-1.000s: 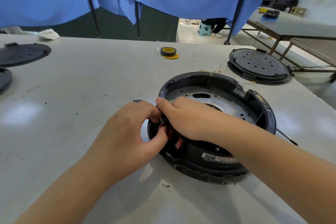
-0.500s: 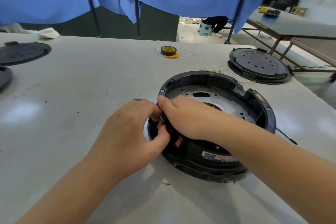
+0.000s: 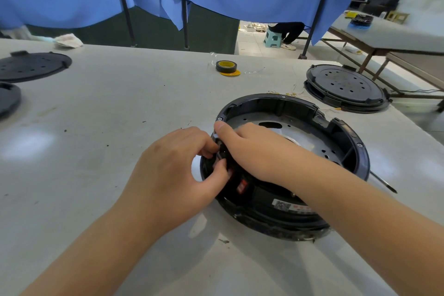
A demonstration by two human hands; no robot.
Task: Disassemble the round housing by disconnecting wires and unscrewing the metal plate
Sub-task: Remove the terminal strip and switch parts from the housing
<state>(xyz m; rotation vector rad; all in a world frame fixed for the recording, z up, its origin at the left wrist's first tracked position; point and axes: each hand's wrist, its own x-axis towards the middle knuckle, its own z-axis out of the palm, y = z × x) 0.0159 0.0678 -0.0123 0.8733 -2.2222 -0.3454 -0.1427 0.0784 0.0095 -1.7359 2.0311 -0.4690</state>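
Grey table (image 3: pixel 96 127): left hand (image 3: pixel 173 173), right hand (image 3: pixel 252 149) pinching small part at round housing (image 3: pixel 348 137) near-left rim.

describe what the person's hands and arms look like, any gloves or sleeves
Both the left hand and the right hand are bare, with no gloves. Both forearms are uncovered right to the frame edge, so no sleeve shows. No rings, watch or wristband are visible on either one. The visible nails are short and plain.

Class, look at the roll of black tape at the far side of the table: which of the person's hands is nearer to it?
Right. The right hand rests on the round housing's near-left rim, nearer the black tape. The left hand sits beside it, slightly closer to the person.
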